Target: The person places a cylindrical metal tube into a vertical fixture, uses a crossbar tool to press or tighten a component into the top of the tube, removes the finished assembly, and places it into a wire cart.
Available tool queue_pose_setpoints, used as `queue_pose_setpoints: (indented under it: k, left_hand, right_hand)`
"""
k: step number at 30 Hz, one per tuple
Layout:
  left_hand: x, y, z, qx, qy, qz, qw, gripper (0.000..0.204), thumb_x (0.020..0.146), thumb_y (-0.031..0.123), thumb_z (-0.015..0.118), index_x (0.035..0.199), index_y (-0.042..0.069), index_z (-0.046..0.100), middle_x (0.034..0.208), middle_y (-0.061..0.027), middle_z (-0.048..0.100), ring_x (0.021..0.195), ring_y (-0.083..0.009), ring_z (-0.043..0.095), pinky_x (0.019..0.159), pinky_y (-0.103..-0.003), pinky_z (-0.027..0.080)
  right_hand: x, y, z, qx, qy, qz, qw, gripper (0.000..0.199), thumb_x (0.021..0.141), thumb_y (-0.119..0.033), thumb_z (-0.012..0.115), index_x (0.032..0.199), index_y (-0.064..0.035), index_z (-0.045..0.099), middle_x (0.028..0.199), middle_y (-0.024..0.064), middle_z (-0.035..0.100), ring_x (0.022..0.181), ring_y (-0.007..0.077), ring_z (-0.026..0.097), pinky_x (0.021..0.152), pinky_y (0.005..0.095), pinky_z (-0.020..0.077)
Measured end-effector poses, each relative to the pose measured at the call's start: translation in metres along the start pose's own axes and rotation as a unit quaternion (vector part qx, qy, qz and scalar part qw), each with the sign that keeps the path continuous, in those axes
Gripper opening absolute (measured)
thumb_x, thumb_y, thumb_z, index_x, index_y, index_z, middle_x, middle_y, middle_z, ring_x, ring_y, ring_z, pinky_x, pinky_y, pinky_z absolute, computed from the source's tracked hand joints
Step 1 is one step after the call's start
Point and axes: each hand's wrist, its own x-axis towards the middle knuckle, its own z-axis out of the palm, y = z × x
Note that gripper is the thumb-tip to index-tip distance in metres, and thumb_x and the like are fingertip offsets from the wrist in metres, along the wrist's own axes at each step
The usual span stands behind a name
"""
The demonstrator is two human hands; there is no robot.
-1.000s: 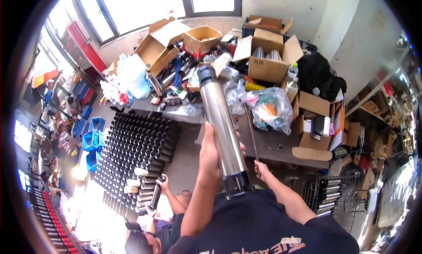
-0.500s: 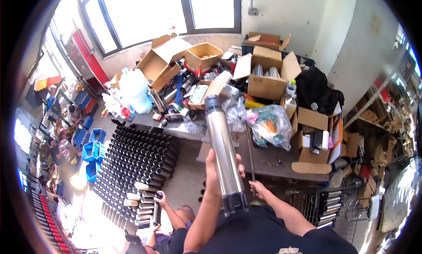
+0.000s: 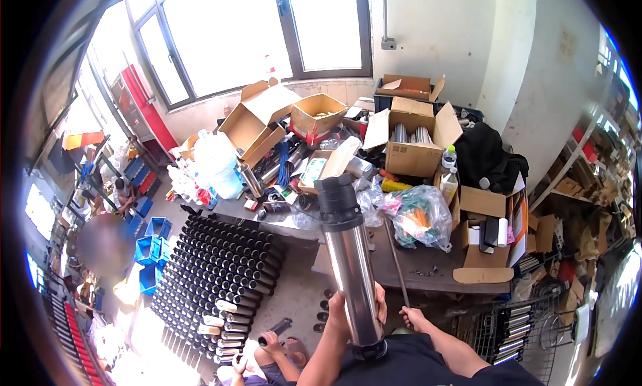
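My left hand (image 3: 339,317) is wrapped round a shiny steel cylinder (image 3: 354,272) with a black cap at its upper end and a black fitting at its lower end. It stands tilted close to my chest, its upper end over the table's front edge. To its right, my right hand (image 3: 414,318) is closed round the lower end of a long thin metal rod (image 3: 396,262). The rod leans up toward the table, its upper end beside a clear plastic bag (image 3: 420,222) of green and orange things.
A cluttered table (image 3: 408,276) bears cardboard boxes (image 3: 409,159), bags and a bottle (image 3: 449,157). Rows of black-ended tubes (image 3: 214,279) stand on the left. A co-worker's hand (image 3: 270,341) holds a dark tube at lower left. A wire basket (image 3: 515,332) of metal tubes sits at right.
The cylinder has come lower and slightly right in view, its black cap now nearer me. The co-worker's dark tube has swung from upright to slanting. My right hand still grips the rod.
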Motion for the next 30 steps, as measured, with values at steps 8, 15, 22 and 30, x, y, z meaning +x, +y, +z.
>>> queue_pose_setpoints:
  k: [8, 15, 22, 30]
  left_hand:
    - [-0.005, 0.015, 0.028, 0.102, 0.049, 0.107, 0.988, 0.078, 0.078, 0.058, 0.08, 0.108, -0.011, 0.058, 0.094, -0.0198, 0.066, 0.072, -0.028, 0.068, 0.061, -0.038, 0.059]
    - [-0.013, 0.016, 0.03, 0.173, 0.127, 0.164, 0.963, 0.076, 0.083, 0.029, 0.083, 0.138, -0.007, 0.046, 0.104, -0.0202, 0.068, 0.079, -0.0262, 0.07, 0.07, -0.039, 0.06]
    - [-0.014, 0.024, 0.056, 0.694, 0.293, 0.243, 0.612, 0.085, 0.071, 0.018, 0.091, 0.146, 0.005, 0.052, 0.104, -0.018, 0.07, 0.085, -0.028, 0.071, 0.078, -0.035, 0.056]
    - [-0.03, 0.033, 0.003, 0.309, 0.21, 0.044, 0.927, 0.094, 0.087, 0.013, 0.075, 0.161, 0.008, 0.016, 0.115, -0.0124, 0.065, 0.086, -0.0195, 0.066, 0.078, -0.035, 0.058]
  right_hand:
    - [-0.014, 0.011, -0.012, -0.041, 0.045, -0.016, 0.998, 0.031, 0.101, -0.035, 0.061, 0.087, -0.0084, 0.069, 0.068, -0.0023, 0.053, 0.054, 0.01, 0.046, 0.049, 0.028, 0.0391]
    - [-0.012, 0.034, -0.025, -0.061, 0.098, -0.054, 0.992, 0.033, 0.097, -0.034, 0.067, 0.078, -0.0068, 0.067, 0.063, -0.0015, 0.052, 0.052, 0.0101, 0.045, 0.049, 0.0283, 0.0409]
    - [-0.021, 0.036, -0.045, -0.041, 0.095, -0.048, 0.993, 0.03, 0.095, -0.033, 0.07, 0.078, -0.0091, 0.063, 0.063, -0.0029, 0.051, 0.05, 0.0082, 0.042, 0.044, 0.0264, 0.0332]
    - [-0.038, 0.036, -0.026, -0.264, 0.273, -0.205, 0.902, 0.063, 0.087, -0.056, 0.069, 0.067, 0.003, 0.062, 0.057, 0.0133, 0.056, 0.06, 0.0131, 0.055, 0.06, 0.0418, 0.0464]
